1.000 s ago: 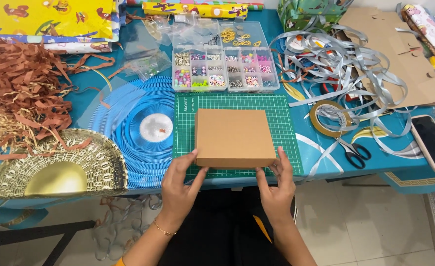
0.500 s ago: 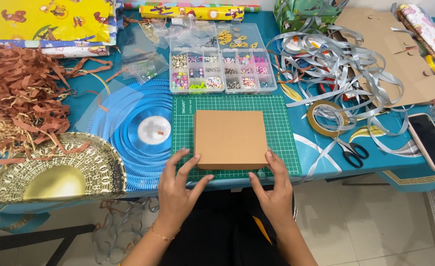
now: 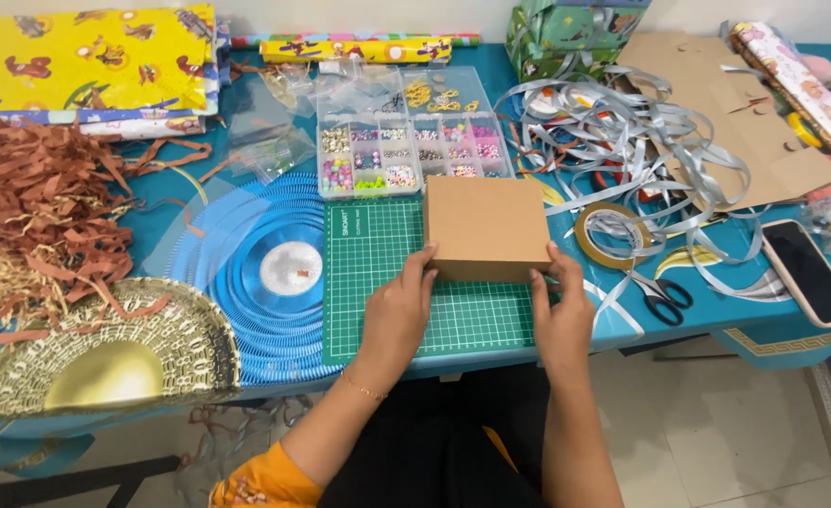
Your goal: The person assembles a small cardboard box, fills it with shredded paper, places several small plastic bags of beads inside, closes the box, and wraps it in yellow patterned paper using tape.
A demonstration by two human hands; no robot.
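Both hands, the left hand (image 3: 399, 306) and right hand (image 3: 560, 310), grip with curled fingers the near corners of the brown cardboard box (image 3: 487, 229) on the green cutting mat (image 3: 378, 282), seemingly positioning it, which needs even sliding.

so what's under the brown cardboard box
The brown cardboard box rests on the green cutting mat, with both hands gripping its near corners. Whatever lies directly beneath it is covered.

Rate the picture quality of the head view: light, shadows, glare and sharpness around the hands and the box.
Head view: soft, even indoor light, only faint shadows under the left hand and right hand; the brown cardboard box and green cutting mat look sharp, no motion blur; mild glare on the gold foil fan and silver ribbon; slight wide-angle bending near the edges.
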